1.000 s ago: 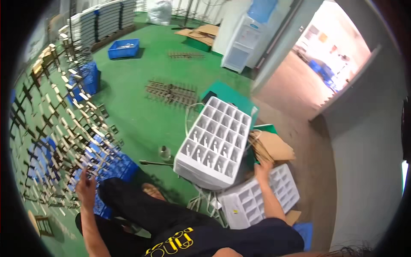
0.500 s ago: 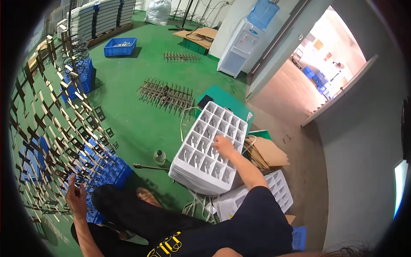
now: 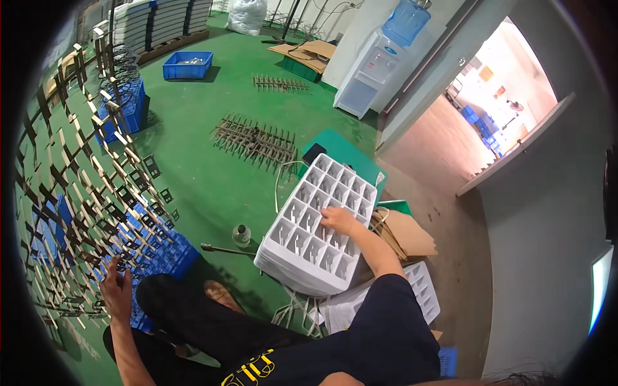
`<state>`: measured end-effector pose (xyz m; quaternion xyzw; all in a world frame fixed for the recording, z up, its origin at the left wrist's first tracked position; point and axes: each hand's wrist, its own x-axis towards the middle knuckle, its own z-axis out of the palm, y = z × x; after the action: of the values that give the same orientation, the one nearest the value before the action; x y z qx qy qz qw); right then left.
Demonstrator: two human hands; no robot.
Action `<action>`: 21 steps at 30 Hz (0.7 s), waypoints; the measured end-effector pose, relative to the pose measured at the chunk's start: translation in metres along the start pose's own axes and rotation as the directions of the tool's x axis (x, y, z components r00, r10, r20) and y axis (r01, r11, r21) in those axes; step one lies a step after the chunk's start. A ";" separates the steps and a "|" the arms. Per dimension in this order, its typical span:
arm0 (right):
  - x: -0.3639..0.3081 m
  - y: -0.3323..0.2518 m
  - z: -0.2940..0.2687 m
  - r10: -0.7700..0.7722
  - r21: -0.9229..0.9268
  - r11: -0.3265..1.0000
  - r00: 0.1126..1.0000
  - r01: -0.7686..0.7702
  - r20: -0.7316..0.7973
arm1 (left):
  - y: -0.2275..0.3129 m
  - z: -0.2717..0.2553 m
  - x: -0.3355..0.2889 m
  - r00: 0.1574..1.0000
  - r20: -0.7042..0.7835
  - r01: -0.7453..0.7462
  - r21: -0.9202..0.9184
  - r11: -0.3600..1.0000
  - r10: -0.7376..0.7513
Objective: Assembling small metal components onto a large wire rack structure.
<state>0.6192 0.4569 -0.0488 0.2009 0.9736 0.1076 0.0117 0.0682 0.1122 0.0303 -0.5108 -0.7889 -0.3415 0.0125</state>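
A white tray [image 3: 273, 252] divided into square compartments tops a stack of similar trays, and small pale metal parts stand in many of its cells. Over the middle right of the tray hangs my right hand [image 3: 339, 220], its fingers drawn together and pointing down at a cell; whatever they hold is hidden. At the far left, my left hand [image 3: 117, 297] is raised beside a tall rack [image 3: 84, 174] hung with many small dark and pale pieces. Its fingers point up and stand apart, with nothing visible between them.
Blue crates [image 3: 168, 260] stand beside my leg under the rack. A bottle [image 3: 241, 236] and a metal rod [image 3: 225, 249] are left of the trays. Spiky metal racks [image 3: 254, 143] lie on the green floor. Cardboard sheets [image 3: 409, 233] lean at the right, near a water dispenser [image 3: 367, 74] and open doorway.
My right hand has dipped slightly lower toward the tray cells. My left hand has shifted a little beside the rack, and the whole view has turned slightly.
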 end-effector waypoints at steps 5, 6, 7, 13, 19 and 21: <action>0.001 0.002 -0.003 -0.037 -0.016 0.999 0.997 0.036 -0.074 | 0.006 0.003 0.000 1.000 0.007 0.012 0.007 1.000 -0.012; 0.002 0.001 -0.004 -0.035 0.005 0.999 0.995 0.036 -0.095 | 0.007 0.002 0.000 1.000 0.000 -0.005 0.017 1.000 0.005; 0.001 0.001 -0.003 -0.034 0.007 0.999 0.995 0.034 -0.095 | 0.009 0.000 -0.001 1.000 -0.006 -0.022 0.027 0.999 0.022; 0.002 0.005 0.001 -0.009 -0.013 1.000 0.998 0.008 -0.055 | 0.005 0.003 -0.001 1.000 0.007 0.000 0.032 0.999 0.000; -0.002 -0.001 -0.001 0.047 0.046 0.998 0.998 -0.045 -0.041 | 0.003 0.002 -0.003 0.999 0.034 0.014 0.023 1.000 -0.014; -0.005 -0.003 -0.005 0.089 0.058 0.995 0.992 -0.085 -0.085 | 0.001 0.002 -0.002 0.999 0.045 0.006 0.023 1.000 -0.007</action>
<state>0.6227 0.4515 -0.0450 0.2385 0.9661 0.0903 -0.0413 0.0709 0.1116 0.0290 -0.5155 -0.7946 -0.3208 -0.0004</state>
